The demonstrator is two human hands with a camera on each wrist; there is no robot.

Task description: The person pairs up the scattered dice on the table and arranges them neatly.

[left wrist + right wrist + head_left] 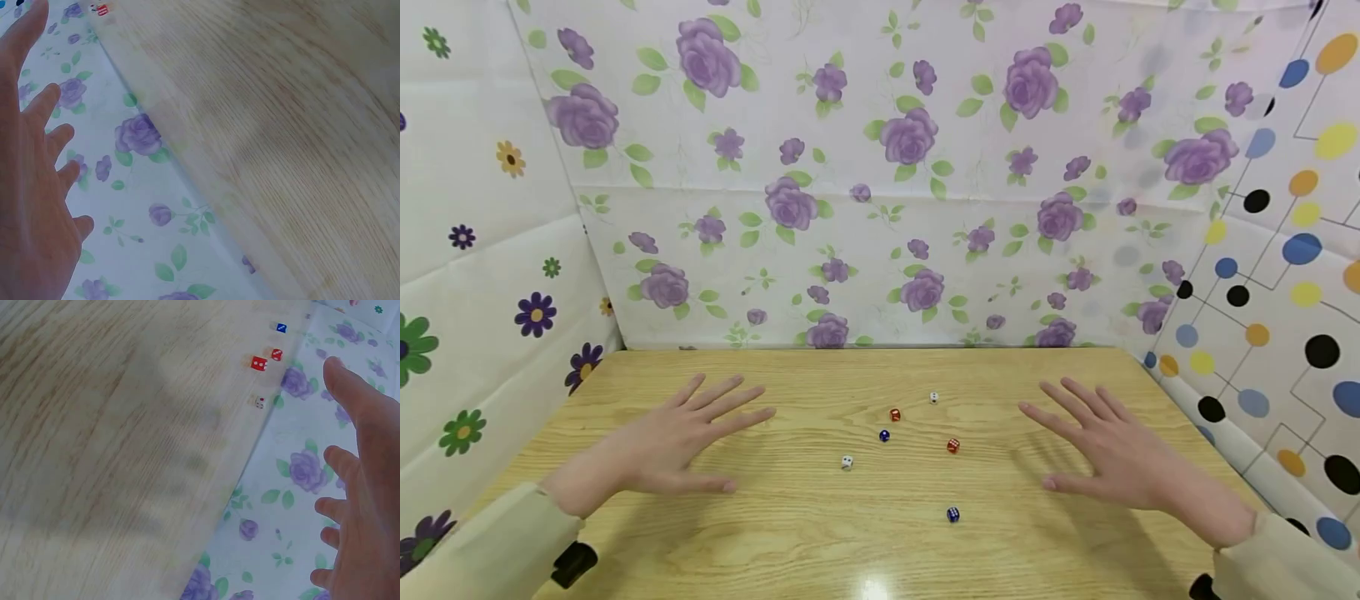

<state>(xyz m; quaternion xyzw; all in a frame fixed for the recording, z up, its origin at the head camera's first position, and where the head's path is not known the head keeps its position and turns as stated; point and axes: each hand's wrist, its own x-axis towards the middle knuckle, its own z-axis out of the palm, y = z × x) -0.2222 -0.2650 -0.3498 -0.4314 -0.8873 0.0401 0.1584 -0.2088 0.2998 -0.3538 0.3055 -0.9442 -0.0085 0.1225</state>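
Several small dice lie scattered on the wooden table (805, 533). Toward the back are a white die (934, 398) and a red die (895, 415), with a blue die (884, 436) just in front of the red one. Another white die (847, 462) lies nearest the left hand, a second red die (953, 446) right of centre, and a second blue die (953, 515) closest to the front. My left hand (673, 442) hovers over the table's left side, fingers spread, holding nothing. On the right side my right hand (1123, 454) hovers likewise, fingers spread, touching no die.
A white cloth with purple roses (910, 292) hangs behind the table's back edge. To the left is a cloth with coloured daisies (535, 315); to the right, one with coloured dots (1252, 335). Both sleeves have a dark band, such as the left wrist strap (575, 564).
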